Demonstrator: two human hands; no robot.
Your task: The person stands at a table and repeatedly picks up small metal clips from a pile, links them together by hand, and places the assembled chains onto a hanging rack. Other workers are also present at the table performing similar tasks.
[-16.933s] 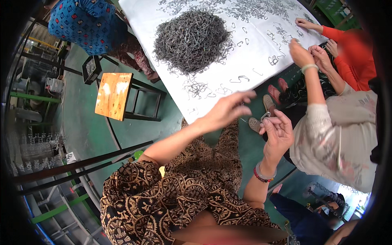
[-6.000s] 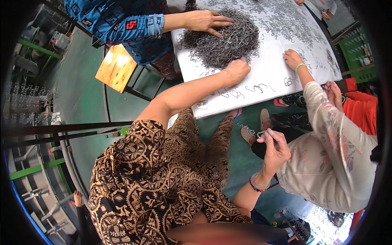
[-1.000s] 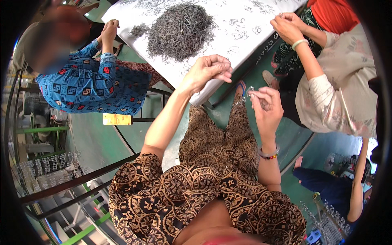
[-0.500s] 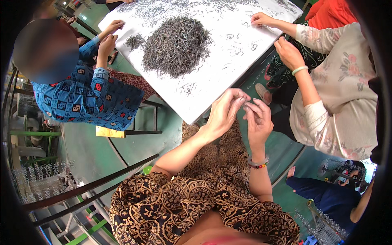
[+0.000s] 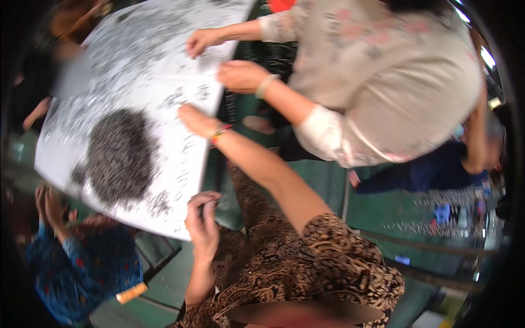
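My left hand (image 5: pixel 202 227) hovers by the near corner of the white table (image 5: pixel 178 227), its fingers curled in toward the thumb. Whatever sits between those fingers is too small and blurred to name. Reaching across to the table's right side, my right hand (image 5: pixel 197 121) is low over the surface, close to a cluster of small dark curved pieces (image 5: pixel 175 98). Motion smears its fingertips, so their grip does not show. A big mound of similar dark thin pieces (image 5: pixel 121 157) rises left of my right hand.
At right, a person in a light floral top (image 5: pixel 377 82) works with both hands at the table edge, close to my right arm. Another person in a blue patterned top (image 5: pixel 82 273) sits at lower left. More dark pieces (image 5: pixel 136 49) cover the far tabletop.
My hands, together in front of me before, are now apart. The right has stretched out to the table, and the left has dropped lower. The whole view has swung toward the right.
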